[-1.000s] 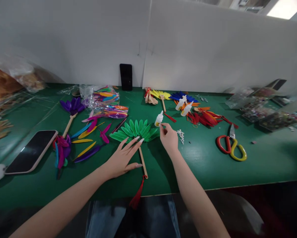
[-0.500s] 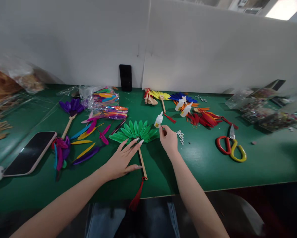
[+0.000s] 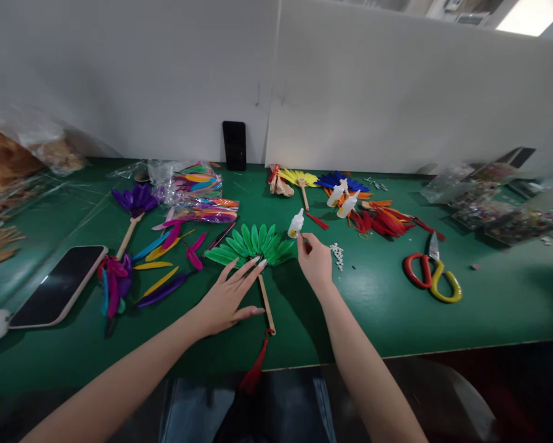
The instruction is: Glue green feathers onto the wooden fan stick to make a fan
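Note:
My left hand (image 3: 227, 298) lies with its fingers stretched over the base of a green feather fan (image 3: 258, 243). From under the fingers the fan's wooden handle (image 3: 266, 304) points toward me, and a red tassel (image 3: 258, 363) hangs from its end over the table edge. Just right of the feathers, my right hand (image 3: 315, 261) is closed in a pinch. Whatever it holds is too small or hidden to name. Its fingertips are at the lower part of a white glue bottle (image 3: 296, 223); whether they touch it I cannot tell. Small white beads (image 3: 337, 255) lie beside this hand.
Red-and-yellow-handled scissors (image 3: 433, 267) lie to the right. Two more glue bottles (image 3: 348, 204) stand near yellow (image 3: 299, 177) and blue feather fans (image 3: 341, 179). Leftward are loose feathers (image 3: 156, 281), a purple fan (image 3: 135, 200), bagged feathers (image 3: 206, 209) and a phone (image 3: 59, 286).
Everything in view has shifted very slightly as the head moved. Both hands keep the same pose and place relative to the fan.

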`<state>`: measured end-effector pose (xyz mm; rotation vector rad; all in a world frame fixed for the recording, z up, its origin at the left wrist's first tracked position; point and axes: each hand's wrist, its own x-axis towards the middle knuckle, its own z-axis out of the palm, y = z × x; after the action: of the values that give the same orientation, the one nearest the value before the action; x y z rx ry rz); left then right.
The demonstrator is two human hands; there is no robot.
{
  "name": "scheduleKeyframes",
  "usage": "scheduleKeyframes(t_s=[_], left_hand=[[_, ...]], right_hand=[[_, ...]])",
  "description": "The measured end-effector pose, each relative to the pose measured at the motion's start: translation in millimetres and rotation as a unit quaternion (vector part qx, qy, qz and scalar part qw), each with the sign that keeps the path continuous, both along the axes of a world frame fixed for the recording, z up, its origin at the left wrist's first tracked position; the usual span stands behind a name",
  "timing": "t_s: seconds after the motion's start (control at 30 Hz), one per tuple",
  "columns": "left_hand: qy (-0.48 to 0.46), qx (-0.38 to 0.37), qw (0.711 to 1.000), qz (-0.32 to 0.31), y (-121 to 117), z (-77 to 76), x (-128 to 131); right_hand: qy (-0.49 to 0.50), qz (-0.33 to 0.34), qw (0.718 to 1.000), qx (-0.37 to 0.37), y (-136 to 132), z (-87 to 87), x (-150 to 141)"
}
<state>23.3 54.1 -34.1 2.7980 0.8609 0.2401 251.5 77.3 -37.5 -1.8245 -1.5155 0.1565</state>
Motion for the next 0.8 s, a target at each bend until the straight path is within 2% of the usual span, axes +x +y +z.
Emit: scheduleKeyframes(t_s=[0.17,0.23,0.3,0.37,0.43,0.5,0.7,0.77,0.8], left_hand=[[-0.046,-0.025,0.998,0.020,-2.2,5.7,-1.1],[-0.109,-0.068,0.991,0.043,-3.5,11.0,-1.2],[-0.192,-0.148,0.968,0.073,-3.4,17.0,-1.6],[-0.277,-0.254,0.921,0.100,-1.4,22.1,-2.5],[-0.350,-0.352,0.860,0.119,1.9,25.1,-3.8],[-0.409,-0.419,0.799,0.134,5.1,25.9,-4.6],[-0.533,-0.502,0.658,0.177,6.0,25.6,0.4],[-0.552,-0.508,0.627,0.212,4.7,27.2,2.5],[-0.556,-0.505,0.620,0.227,4.0,28.4,2.8]], right_hand=[[0.003,-0.001,1.000,0.012,0.1,-0.6,0.2],[0.004,-0.004,1.000,0.021,0.4,-1.2,0.6],[0.005,-0.010,0.999,0.034,0.5,-1.1,0.8],[0.007,-0.016,0.999,0.046,0.3,-0.3,0.6],[0.010,-0.019,0.998,0.055,-0.1,0.7,0.2],[0.015,-0.019,0.998,0.066,-0.6,1.3,-0.1],[0.028,0.005,0.995,0.093,-1.7,-0.1,0.5],[0.033,0.014,0.994,0.103,-2.0,-0.8,1.0],[0.035,0.019,0.993,0.109,-2.1,-1.1,1.2]])
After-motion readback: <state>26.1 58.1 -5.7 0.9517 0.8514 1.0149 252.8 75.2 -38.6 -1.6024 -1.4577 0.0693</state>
